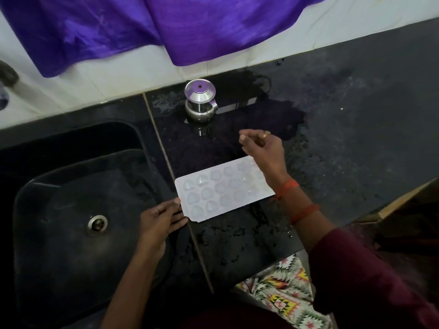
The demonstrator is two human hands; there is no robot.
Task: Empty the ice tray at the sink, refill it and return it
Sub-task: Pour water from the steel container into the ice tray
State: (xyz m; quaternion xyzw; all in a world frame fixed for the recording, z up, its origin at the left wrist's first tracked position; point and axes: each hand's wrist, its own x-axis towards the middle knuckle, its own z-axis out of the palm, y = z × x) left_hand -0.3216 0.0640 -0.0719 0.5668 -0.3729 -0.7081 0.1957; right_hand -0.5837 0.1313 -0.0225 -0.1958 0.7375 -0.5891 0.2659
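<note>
Left end of the ice tray (221, 193): my left hand (159, 222) pinches its short edge, thumb on top, fingers beneath. My right hand (263, 148) hovers over the tray's far right end, fingers loosely curled, nothing visible in them. The tray lies flat and skewed on the wet worktop (344, 138), its left end at the edge beside the sink (59, 210), cavities facing up. A lidded steel pot (200, 103) stands at the worktop's back edge, well apart from the tray. A purple cloth (142, 27) hangs on the wall above
</note>
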